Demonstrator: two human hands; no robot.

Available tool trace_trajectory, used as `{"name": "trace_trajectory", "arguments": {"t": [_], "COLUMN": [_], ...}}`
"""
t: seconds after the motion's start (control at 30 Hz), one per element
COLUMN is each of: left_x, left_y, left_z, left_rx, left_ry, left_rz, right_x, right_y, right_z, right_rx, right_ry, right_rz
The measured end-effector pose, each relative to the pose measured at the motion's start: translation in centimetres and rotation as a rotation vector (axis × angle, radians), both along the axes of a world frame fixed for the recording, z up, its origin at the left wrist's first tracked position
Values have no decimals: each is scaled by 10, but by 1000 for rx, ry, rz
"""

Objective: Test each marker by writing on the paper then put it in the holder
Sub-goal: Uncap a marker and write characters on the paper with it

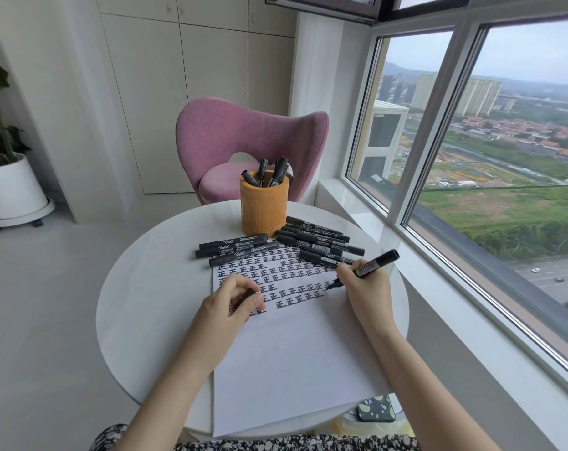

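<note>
The right hand (363,289) pinches an uncapped black marker (375,262) between thumb and fingers. The marker's tip rests on the paper (292,359) at the end of a row of written characters, and the fingers hide part of its barrel. The left hand (232,305) rests on the paper, fingers curled round a small dark piece (247,295) too covered to name. Beyond, the orange holder (264,206) shows only the tops of several markers, and loose markers (238,247) cover the sheet's far edge.
</note>
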State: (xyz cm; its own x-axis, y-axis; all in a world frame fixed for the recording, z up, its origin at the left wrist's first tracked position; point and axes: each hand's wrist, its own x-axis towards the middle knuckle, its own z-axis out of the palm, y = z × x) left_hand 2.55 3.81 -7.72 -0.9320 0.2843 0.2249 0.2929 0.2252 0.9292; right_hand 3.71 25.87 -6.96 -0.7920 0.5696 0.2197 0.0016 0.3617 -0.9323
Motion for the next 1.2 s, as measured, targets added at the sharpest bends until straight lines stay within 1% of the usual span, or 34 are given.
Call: {"name": "trace_trajectory", "arguments": {"t": [0.63, 0.87, 1.2], "left_x": [1, 0, 0], "left_y": [1, 0, 0], "left_z": [2, 0, 0], "left_rx": [6, 5, 8], "left_ry": [-1, -13, -15], "left_rz": [3, 1, -1], "right_x": [1, 0, 1], "right_y": [0, 1, -1], "right_z": [-1, -2, -1], "right_rx": [39, 18, 31], "right_ry": [-4, -1, 10], "right_rz": [41, 7, 13]}}
